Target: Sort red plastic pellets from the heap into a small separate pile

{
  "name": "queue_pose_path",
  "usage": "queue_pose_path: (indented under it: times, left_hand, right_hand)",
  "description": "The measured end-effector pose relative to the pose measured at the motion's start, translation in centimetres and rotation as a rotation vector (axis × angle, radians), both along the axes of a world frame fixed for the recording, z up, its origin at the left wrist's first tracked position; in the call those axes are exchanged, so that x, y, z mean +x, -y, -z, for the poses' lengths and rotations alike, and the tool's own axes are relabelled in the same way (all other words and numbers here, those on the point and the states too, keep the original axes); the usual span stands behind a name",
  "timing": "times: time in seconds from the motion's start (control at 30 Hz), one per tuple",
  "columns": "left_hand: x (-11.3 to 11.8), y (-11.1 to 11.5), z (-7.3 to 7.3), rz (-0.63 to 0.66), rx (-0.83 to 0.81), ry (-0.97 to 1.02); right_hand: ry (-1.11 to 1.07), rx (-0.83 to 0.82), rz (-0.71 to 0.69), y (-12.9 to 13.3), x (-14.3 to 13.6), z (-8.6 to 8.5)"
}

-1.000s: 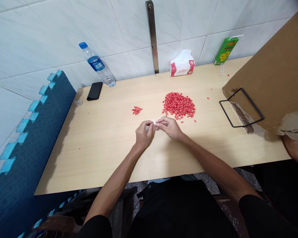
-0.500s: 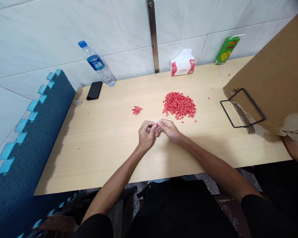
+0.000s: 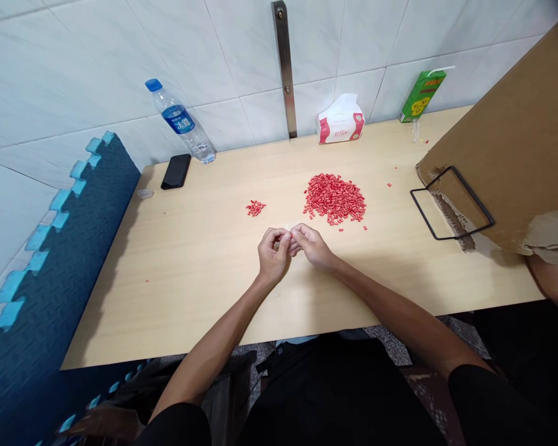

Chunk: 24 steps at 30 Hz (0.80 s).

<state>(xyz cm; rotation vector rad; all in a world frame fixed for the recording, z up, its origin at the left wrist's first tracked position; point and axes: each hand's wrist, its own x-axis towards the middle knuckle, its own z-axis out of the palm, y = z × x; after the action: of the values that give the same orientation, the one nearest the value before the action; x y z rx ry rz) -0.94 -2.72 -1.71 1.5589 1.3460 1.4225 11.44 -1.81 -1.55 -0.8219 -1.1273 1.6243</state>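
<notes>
My left hand [image 3: 273,255] and my right hand [image 3: 315,249] meet fingertip to fingertip just above the table. Both are closed in a pinch, with a small red piece [image 3: 291,235] between them, mostly covered by the fingers. Beyond my right hand lies a large heap of short red cylinder-like pieces [image 3: 335,197]. A much smaller cluster of the same red pieces [image 3: 255,208] sits past my left hand. A few single pieces lie loose near the big heap.
Along the tiled wall stand a water bottle [image 3: 182,122], a tissue pack [image 3: 341,121] and a green drink carton [image 3: 422,96]. A black phone [image 3: 175,171] lies at left beside a blue foam mat wall [image 3: 88,229]. At right are a cardboard sheet [image 3: 506,142], a black wire stand [image 3: 469,234] and another person's arm [image 3: 551,282].
My right fingertips have drawn slightly closer to my left ones, covering more of the small red piece. The heaps are unchanged; the view has shifted a little.
</notes>
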Motion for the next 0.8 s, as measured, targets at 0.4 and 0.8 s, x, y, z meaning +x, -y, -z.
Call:
queue_pose_path:
  times: [0.4,0.8]
  left_hand:
    - [0.8,0.2,-1.0,0.009,0.111,-0.072]
    - [1.6,0.2,-0.2,0.032,0.038,0.067]
  right_hand:
    - [-0.075,-0.064,0.106,-0.3,0.3,0.3]
    - [0.001,0.030,0.142,-0.5,1.3,0.4]
